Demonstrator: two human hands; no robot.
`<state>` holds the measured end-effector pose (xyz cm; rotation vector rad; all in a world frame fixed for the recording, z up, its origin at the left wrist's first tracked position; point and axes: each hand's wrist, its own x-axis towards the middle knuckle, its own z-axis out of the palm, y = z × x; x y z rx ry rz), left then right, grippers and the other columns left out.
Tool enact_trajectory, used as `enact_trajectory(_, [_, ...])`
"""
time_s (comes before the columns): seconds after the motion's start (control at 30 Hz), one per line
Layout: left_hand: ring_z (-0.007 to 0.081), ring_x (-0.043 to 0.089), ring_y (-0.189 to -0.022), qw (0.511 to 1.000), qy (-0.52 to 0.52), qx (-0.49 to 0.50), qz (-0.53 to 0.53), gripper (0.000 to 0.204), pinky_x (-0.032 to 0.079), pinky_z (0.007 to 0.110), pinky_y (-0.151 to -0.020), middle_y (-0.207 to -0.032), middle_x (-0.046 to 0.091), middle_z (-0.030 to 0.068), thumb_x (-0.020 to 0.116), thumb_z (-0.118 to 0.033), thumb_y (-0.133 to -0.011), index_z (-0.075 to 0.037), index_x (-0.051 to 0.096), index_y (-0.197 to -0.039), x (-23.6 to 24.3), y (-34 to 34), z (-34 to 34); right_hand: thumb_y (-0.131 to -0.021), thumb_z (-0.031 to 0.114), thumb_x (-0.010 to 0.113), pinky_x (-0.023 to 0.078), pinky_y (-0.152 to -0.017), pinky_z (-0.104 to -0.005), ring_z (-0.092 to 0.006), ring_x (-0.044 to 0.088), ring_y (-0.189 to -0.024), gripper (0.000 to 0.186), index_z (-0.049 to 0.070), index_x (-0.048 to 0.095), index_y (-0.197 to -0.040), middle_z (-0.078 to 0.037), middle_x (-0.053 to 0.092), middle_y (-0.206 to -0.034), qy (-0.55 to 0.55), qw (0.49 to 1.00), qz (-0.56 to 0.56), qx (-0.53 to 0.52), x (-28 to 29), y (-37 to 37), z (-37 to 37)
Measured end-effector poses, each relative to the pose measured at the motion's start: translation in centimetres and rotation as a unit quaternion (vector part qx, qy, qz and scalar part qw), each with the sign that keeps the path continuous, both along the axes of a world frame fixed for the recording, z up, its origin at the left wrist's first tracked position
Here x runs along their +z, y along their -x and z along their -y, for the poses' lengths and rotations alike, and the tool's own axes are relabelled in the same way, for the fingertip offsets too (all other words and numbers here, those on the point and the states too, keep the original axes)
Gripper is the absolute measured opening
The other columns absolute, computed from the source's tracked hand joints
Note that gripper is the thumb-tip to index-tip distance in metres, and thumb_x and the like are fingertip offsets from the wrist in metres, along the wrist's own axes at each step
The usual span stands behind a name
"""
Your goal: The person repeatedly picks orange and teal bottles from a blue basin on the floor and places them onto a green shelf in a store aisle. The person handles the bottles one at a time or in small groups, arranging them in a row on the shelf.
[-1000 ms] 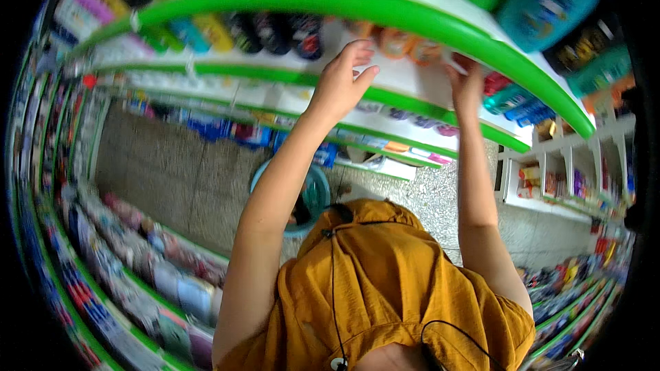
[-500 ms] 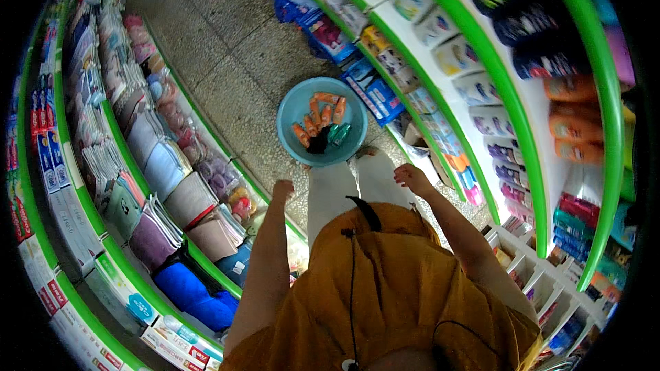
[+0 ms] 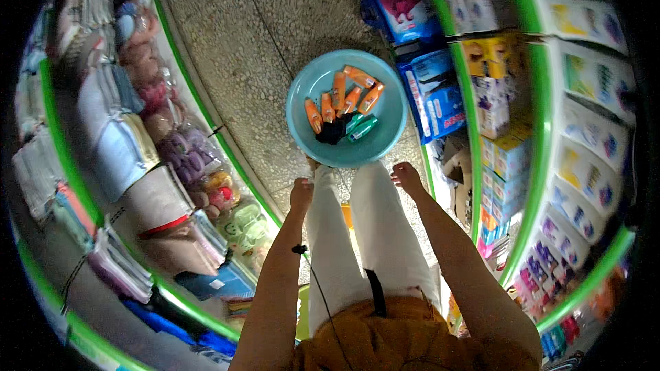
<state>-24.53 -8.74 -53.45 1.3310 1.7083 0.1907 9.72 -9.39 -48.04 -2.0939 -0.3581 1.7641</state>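
Note:
A round light-blue basin is on the speckled floor, just ahead of my legs. It holds several orange bottles, a green bottle-like item and a crumpled black item. My left hand hangs beside my left leg, below the basin's near left rim; its finger pose is too blurred to make out. On the other side, my right hand hangs close to the near right rim with loosely bent fingers apart. Neither hand visibly holds anything or touches the basin.
Green-edged shelves line both sides. Folded towels and plastic-wrapped soft goods fill the left. On the right are blue packs, small boxes and rows of white packs. An open carton sits on the low right.
My view has tilted forward and come closer to the basin, which appears larger. Both hands have shifted forward relative to my body, nearer the basin. The basin's contents look the same.

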Motion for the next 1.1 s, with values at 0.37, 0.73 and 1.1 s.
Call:
enact_trajectory(0.37, [0.0403,0.046,-0.101,0.986,0.087,0.124,-0.067,0.055,0.037,0.041,-0.087,-0.109,0.046,0.0285,0.057,-0.03,-0.077,0.01,0.041,-0.111,-20.3,-7.4,-10.5,-0.074,0.021,0.061,0.043,-0.077,-0.0414,-0.0358,0.05,-0.086,0.033,0.003,0.05,-0.1,-0.017,0.052,-0.092,-0.129,0.946,0.179,0.236,-24.8,3.1,-12.1])
enact_trajectory(0.73, [0.0369,0.052,-0.093,0.985,0.021,0.155,-0.071,0.048,0.043,0.043,-0.081,-0.104,0.049,0.026,0.06,-0.033,-0.073,0.003,0.047,-0.102,-32.3,-7.8,-10.7,-0.07,0.035,0.066,0.043,-0.08,-0.0362,-0.031,0.055,-0.088,0.056,-0.004,0.043,-0.103,-0.017,0.055,-0.091,-0.169,0.882,0.299,0.323,-36.7,8.4,-20.3])
enact_trajectory(1.1, [0.0279,0.056,-0.082,0.966,0.124,0.206,0.095,0.047,0.045,0.036,-0.073,-0.086,0.056,0.015,0.07,-0.032,-0.067,0.001,0.051,-0.094,-35.8,-6.7,-9.7,-0.075,0.024,0.064,0.042,-0.082,-0.033,-0.0185,0.054,-0.09,0.043,0.002,0.046,-0.108,-0.007,0.056,-0.098,-0.046,0.983,-0.068,0.164,-34.8,8.5,-16.0])
